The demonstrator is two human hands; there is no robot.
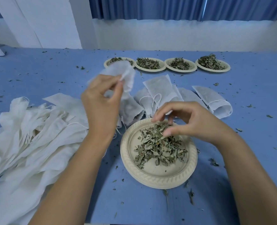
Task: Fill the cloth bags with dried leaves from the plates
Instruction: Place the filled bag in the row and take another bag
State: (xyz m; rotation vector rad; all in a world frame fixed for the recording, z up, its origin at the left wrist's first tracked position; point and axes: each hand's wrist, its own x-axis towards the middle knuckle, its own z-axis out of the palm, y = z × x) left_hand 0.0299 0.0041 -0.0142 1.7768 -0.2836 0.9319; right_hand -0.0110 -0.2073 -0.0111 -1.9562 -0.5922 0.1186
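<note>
1. A blue table (37, 75) fills the foreground and stretches to the back.
2. Blue curtains (150, 7) hang above a white wall (183, 34).
3. A white pillar (50, 21) stands at the far left, behind the table.

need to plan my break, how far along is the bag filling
Done: a few bags lying behind the near plate look filled. In hand: the left hand holds one cloth bag up while the right hand pinches dried leaves. Left: the pile of empty bags and four plates of leaves at the back.
</note>
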